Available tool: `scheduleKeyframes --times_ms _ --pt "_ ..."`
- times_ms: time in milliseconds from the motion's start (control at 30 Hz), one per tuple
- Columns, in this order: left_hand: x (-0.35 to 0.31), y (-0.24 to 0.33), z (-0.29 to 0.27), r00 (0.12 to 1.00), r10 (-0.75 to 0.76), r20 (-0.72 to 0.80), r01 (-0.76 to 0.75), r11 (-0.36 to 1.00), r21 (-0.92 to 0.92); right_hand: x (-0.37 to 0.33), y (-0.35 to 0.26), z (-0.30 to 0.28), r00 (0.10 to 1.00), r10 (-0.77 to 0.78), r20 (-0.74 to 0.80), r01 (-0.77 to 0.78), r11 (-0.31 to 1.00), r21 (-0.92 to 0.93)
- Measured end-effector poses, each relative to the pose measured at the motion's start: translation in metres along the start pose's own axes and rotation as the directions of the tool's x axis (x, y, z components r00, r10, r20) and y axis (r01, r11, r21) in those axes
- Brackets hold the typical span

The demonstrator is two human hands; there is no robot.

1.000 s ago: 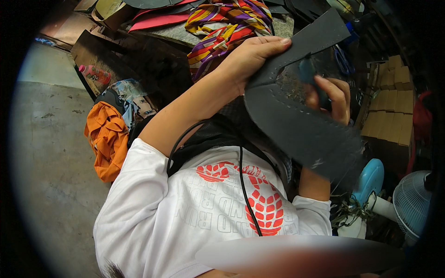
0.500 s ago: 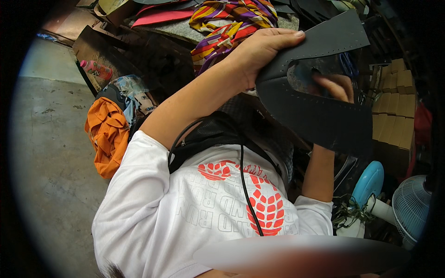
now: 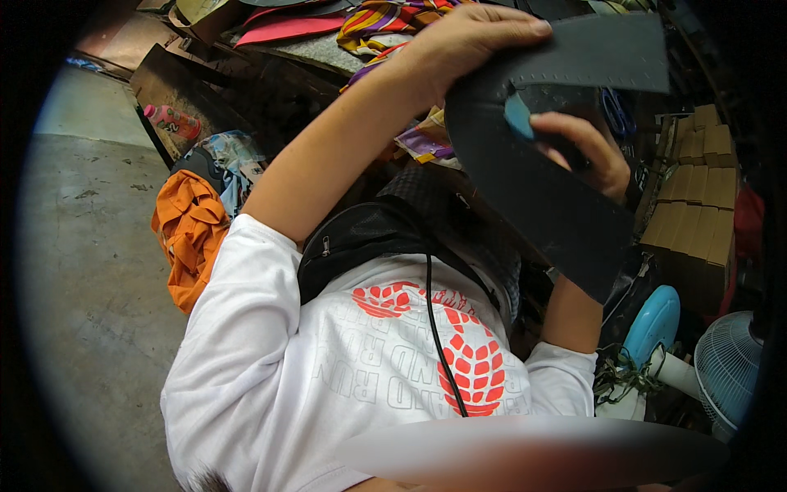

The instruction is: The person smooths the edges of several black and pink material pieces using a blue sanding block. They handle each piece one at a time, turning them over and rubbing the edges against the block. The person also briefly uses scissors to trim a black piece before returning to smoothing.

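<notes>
Head cam: I see blk V-shaped pc (image 3: 537, 184) raised ahead of torso (image 3: 410, 344).
L hand (image 3: 488, 37): gripping its top edge.
R hand (image 3: 594, 156): pinching small blue pc (image 3: 517, 116) at inner notch.
Vs prev frame: L hand farther from torso, V's lower arm tipped down more, blue pc clearer.
Waist bag (image 3: 348, 246), tan cartons (image 3: 693, 184): contents hidden.

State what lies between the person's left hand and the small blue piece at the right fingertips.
In the head view, part of the dark grey U-shaped sheet, near its bend, lies between the left hand and the small blue piece.
</notes>
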State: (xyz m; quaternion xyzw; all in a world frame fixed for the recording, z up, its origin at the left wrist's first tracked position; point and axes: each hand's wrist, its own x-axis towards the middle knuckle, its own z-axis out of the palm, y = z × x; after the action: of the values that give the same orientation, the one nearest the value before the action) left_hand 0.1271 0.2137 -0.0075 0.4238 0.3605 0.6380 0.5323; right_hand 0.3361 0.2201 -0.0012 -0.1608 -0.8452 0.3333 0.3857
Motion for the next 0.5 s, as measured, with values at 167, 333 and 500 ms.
scheduleKeyframes --times_ms 167,333,500 --pt "-0.014 0.026 -0.039 0.708 0.705 0.024 -0.202 0.170 0.964 0.024 0.019 0.010 0.976 0.033 -0.215 -0.031 0.999 0.010" --pt "-0.088 0.029 -0.047 0.949 0.196 -0.248 0.232 0.105 0.967 0.023 0.040 0.023 0.971 0.058 -0.231 -0.064 0.998 -0.018" --pt "-0.106 0.000 -0.032 0.963 0.036 -0.266 0.248 0.253 0.935 0.019 0.043 0.027 0.959 -0.028 -0.281 0.001 0.995 -0.095"
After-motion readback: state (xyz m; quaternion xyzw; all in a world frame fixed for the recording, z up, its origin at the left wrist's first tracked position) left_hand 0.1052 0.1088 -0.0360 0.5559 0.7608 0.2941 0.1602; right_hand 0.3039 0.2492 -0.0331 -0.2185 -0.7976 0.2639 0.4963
